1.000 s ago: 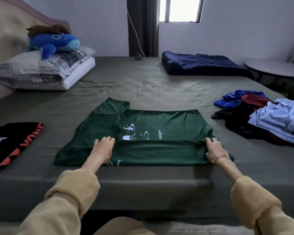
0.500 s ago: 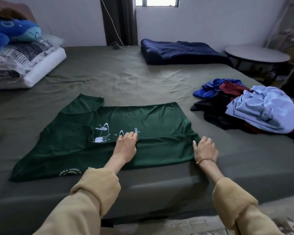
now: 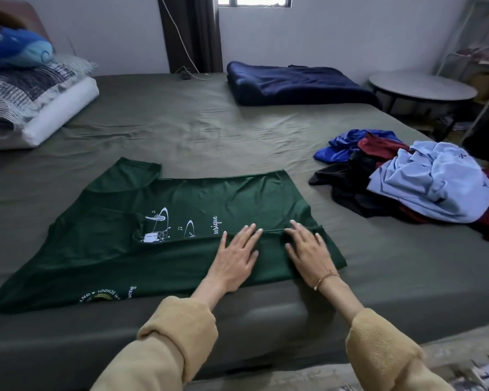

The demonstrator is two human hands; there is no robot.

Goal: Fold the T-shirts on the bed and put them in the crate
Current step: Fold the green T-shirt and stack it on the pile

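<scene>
The bed [image 3: 209,131], under an olive sheet, fills the room. A green T-shirt [image 3: 158,221] lies spread along its near edge, its lower strip folded up over the print. Toward the right edge sits a heap of unfolded shirts [image 3: 424,182]; a navy blanket [image 3: 294,83] lies at the far edge, pillows [image 3: 34,100] in the far left corner. The left hand [image 3: 236,256] and right hand [image 3: 308,249] press flat, fingers straight, side by side on the fold.
</scene>
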